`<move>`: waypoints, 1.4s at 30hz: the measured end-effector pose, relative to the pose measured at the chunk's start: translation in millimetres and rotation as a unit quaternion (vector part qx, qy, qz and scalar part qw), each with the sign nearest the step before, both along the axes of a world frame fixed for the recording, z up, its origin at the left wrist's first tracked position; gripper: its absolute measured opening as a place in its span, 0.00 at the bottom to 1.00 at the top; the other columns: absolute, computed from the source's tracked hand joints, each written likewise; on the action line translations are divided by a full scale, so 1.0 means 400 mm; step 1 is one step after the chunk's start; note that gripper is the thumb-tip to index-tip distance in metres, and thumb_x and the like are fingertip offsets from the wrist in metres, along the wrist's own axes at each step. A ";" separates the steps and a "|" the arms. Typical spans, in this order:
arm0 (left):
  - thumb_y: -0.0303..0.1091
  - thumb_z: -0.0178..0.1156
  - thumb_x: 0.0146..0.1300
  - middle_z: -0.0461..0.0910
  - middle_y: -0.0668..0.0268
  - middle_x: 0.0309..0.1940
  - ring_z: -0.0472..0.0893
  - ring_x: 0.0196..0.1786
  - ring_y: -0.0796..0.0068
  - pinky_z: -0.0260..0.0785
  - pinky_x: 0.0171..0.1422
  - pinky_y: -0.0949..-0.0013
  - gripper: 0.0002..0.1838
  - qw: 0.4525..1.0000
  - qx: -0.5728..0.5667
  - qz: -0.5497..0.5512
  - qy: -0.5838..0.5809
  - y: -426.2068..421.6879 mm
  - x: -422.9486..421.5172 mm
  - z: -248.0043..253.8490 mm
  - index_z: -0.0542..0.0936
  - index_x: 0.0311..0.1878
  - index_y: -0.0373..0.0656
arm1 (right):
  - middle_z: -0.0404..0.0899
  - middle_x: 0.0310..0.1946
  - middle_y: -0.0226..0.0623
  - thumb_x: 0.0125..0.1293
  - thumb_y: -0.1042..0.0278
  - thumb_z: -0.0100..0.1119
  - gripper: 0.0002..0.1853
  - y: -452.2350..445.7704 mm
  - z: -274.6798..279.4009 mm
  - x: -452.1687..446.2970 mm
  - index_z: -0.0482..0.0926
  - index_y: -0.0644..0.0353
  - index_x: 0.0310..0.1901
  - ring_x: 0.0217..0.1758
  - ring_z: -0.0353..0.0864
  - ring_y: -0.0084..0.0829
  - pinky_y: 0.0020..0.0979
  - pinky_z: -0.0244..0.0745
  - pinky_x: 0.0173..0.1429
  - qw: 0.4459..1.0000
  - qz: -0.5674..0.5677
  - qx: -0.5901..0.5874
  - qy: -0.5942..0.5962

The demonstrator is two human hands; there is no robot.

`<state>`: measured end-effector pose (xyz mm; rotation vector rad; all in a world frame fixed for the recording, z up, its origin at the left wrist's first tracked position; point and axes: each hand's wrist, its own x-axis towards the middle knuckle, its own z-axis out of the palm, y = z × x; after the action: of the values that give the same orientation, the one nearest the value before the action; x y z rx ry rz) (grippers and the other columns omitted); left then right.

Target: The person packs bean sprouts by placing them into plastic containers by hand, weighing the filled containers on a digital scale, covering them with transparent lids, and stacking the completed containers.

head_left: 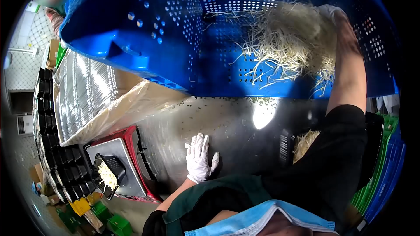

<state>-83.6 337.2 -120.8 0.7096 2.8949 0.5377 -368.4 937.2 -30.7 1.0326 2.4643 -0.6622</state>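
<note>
A large blue perforated crate (175,67) lies open toward me, with a heap of pale bean sprouts (284,48) inside. My right hand (330,13), in a white glove, reaches into the crate at the heap's upper right; its fingers are hidden or blurred among the sprouts. On the metal table (236,135), my gloved left hand (200,159) lies flat with its fingers spread and nothing in it. To its left, a black tray (117,166) holding some sprouts (106,175) sits tilted on the plate of a red scale (133,148).
Stacked black trays (48,126) stand at the far left beside plastic-wrapped clear containers (83,91). Another black tray with sprouts (305,144) is partly behind my right arm. Green and blue crates (380,183) stand at the right. Part of another person (54,17) shows top left.
</note>
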 end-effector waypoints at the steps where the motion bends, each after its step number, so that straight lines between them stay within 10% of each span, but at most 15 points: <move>1: 0.43 0.63 0.53 0.62 0.48 0.68 0.61 0.71 0.47 0.47 0.72 0.42 0.40 1.000 0.001 -0.005 0.001 0.004 0.001 -0.002 0.63 0.69 0.39 | 0.79 0.52 0.45 0.68 0.36 0.38 0.33 -0.005 0.018 0.011 0.80 0.58 0.51 0.58 0.76 0.48 0.45 0.69 0.62 0.998 -0.011 -0.055 -0.009; 2: 0.42 0.64 0.52 0.63 0.49 0.67 0.62 0.70 0.47 0.49 0.72 0.41 0.39 1.000 0.017 -0.007 0.010 0.005 0.003 -0.003 0.64 0.68 0.39 | 0.80 0.52 0.45 0.68 0.36 0.38 0.33 -0.010 0.036 0.023 0.80 0.58 0.51 0.58 0.77 0.48 0.44 0.70 0.62 0.994 -0.024 -0.109 -0.019; 4: 0.40 0.67 0.51 0.65 0.49 0.65 0.64 0.68 0.46 0.52 0.70 0.40 0.38 0.999 0.043 -0.006 0.032 -0.003 0.000 -0.004 0.67 0.65 0.38 | 0.81 0.49 0.44 0.68 0.40 0.41 0.29 -0.024 0.080 0.062 0.81 0.57 0.49 0.55 0.79 0.46 0.44 0.72 0.59 0.968 0.028 0.223 0.111; 6: 0.38 0.67 0.50 0.66 0.48 0.64 0.64 0.67 0.44 0.52 0.69 0.39 0.38 0.999 0.027 0.000 0.019 0.003 -0.001 0.008 0.67 0.65 0.38 | 0.78 0.55 0.42 0.68 0.38 0.40 0.29 0.032 0.045 0.035 0.79 0.52 0.54 0.60 0.75 0.45 0.44 0.70 0.62 0.947 -0.029 0.285 0.146; 9: 0.38 0.68 0.49 0.66 0.48 0.64 0.64 0.67 0.44 0.52 0.69 0.38 0.38 0.999 0.049 0.002 0.021 0.003 -0.004 0.002 0.68 0.64 0.37 | 0.76 0.59 0.38 0.67 0.34 0.38 0.32 0.029 -0.040 0.029 0.78 0.50 0.56 0.67 0.69 0.42 0.43 0.66 0.68 0.939 0.075 0.336 0.009; 17: 0.38 0.68 0.49 0.67 0.49 0.64 0.65 0.67 0.45 0.52 0.70 0.39 0.38 0.999 0.046 0.006 0.013 0.002 -0.004 0.003 0.69 0.64 0.37 | 0.73 0.61 0.46 0.64 0.35 0.44 0.34 0.021 0.003 0.046 0.77 0.55 0.57 0.67 0.69 0.42 0.40 0.65 0.67 0.969 0.177 0.161 -0.056; 20: 0.39 0.68 0.48 0.66 0.49 0.64 0.65 0.67 0.46 0.54 0.69 0.39 0.38 0.998 0.062 0.002 0.019 -0.002 -0.006 0.002 0.69 0.64 0.38 | 0.74 0.59 0.48 0.66 0.35 0.42 0.34 0.097 -0.102 0.029 0.78 0.58 0.56 0.64 0.73 0.40 0.39 0.64 0.66 0.970 -0.006 0.242 0.038; 28: 0.25 0.61 0.54 0.72 0.45 0.60 0.70 0.65 0.48 0.62 0.68 0.55 0.27 0.965 0.255 -0.013 -0.052 0.052 -0.096 0.030 0.72 0.59 0.35 | 0.78 0.55 0.46 0.64 0.37 0.45 0.31 -0.001 -0.122 0.088 0.79 0.57 0.53 0.58 0.77 0.41 0.37 0.67 0.61 0.958 0.057 0.280 0.013; 31: 0.32 0.59 0.61 0.59 0.44 0.69 0.59 0.72 0.47 0.51 0.75 0.57 0.34 0.956 0.261 -0.124 -0.039 0.238 -0.302 0.120 0.61 0.69 0.33 | 0.79 0.54 0.46 0.64 0.38 0.45 0.31 -0.042 -0.133 0.104 0.80 0.57 0.53 0.57 0.77 0.40 0.37 0.68 0.60 0.964 0.074 0.256 0.027; 34: 0.41 0.62 0.61 0.55 0.42 0.70 0.63 0.69 0.47 0.61 0.69 0.55 0.43 0.948 0.289 -0.110 0.077 0.435 -0.519 0.041 0.50 0.74 0.40 | 0.79 0.53 0.45 0.64 0.38 0.46 0.30 -0.102 -0.147 0.115 0.80 0.56 0.53 0.56 0.78 0.40 0.37 0.69 0.59 0.967 0.112 0.225 0.041; 36: 0.38 0.60 0.63 0.61 0.46 0.66 0.68 0.65 0.54 0.65 0.66 0.60 0.37 0.861 0.448 -0.148 -0.189 0.501 -0.573 -0.042 0.55 0.72 0.41 | 0.80 0.52 0.45 0.64 0.38 0.46 0.30 -0.166 -0.144 0.111 0.80 0.56 0.52 0.55 0.78 0.40 0.37 0.69 0.58 0.966 0.165 0.191 0.057; 42: 0.21 0.60 0.60 0.73 0.58 0.57 0.76 0.57 0.68 0.71 0.60 0.65 0.29 0.587 0.658 -0.050 -0.469 0.446 -0.362 0.056 0.62 0.65 0.35 | 0.81 0.50 0.44 0.63 0.39 0.47 0.29 -0.427 -0.117 0.159 0.81 0.54 0.52 0.52 0.79 0.40 0.36 0.71 0.56 0.928 0.364 0.053 0.063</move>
<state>-228.5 515.5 -98.2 0.3627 1.0581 2.1882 -305.0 766.2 -77.6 0.0488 2.7356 -0.3506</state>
